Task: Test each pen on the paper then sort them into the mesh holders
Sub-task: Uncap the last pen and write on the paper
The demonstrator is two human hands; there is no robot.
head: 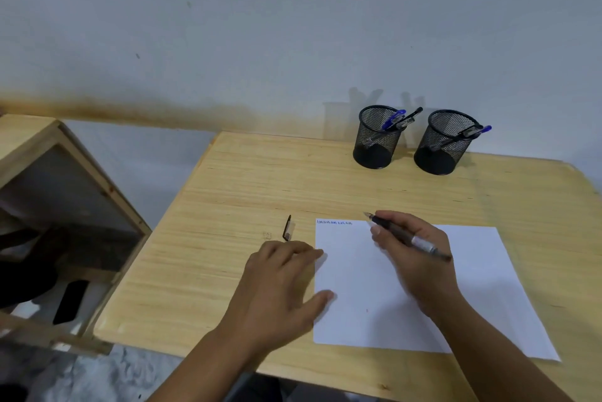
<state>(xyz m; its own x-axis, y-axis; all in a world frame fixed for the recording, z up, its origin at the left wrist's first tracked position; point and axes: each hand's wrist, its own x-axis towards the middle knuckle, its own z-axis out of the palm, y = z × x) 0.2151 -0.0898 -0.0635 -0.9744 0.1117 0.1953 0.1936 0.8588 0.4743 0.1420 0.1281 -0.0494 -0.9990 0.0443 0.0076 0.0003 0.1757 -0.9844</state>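
Note:
My right hand (413, 252) grips an uncapped dark pen (408, 238), its tip pointing up-left just above the top edge of the white paper (488, 271). A short row of blue scribbles (334, 222) runs along the paper's top left corner. My left hand (280, 284) lies flat with fingers spread, touching the paper's left edge. A black pen cap (287, 228) lies on the wood just beyond my left fingers. Two black mesh holders stand at the back: the left holder (378, 138) and the right holder (444, 142), each with pens leaning out to the right.
The light wooden table (247, 180) ends at the wall behind the holders, and its left edge drops to the floor. A wooden cabinet (65, 206) with an open dark interior stands to the left.

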